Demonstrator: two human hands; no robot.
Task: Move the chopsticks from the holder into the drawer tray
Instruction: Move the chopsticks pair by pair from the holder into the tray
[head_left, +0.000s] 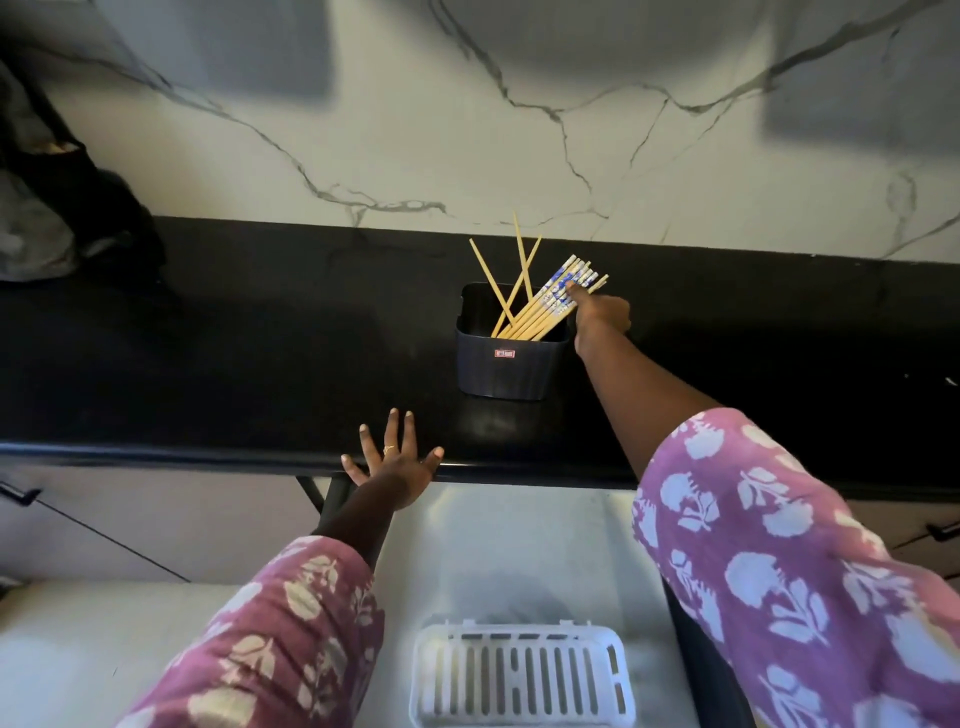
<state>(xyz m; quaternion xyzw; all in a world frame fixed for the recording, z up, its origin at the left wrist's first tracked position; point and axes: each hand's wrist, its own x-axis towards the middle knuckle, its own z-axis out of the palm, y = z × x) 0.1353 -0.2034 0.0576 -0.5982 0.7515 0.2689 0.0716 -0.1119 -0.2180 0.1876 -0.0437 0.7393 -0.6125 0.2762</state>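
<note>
The chopsticks (545, 306) are leaned up-right in the holder (511, 358) on the table (260, 338), lower ends hidden; the right hand (602, 312) fingertips touch them, grip unclear; the left hand (395, 467) is spread flat, empty

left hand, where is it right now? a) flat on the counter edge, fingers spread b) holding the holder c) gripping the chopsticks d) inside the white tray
a: the left hand lies flat on the black counter edge with fingers spread, apart from the holder and chopsticks.
</note>
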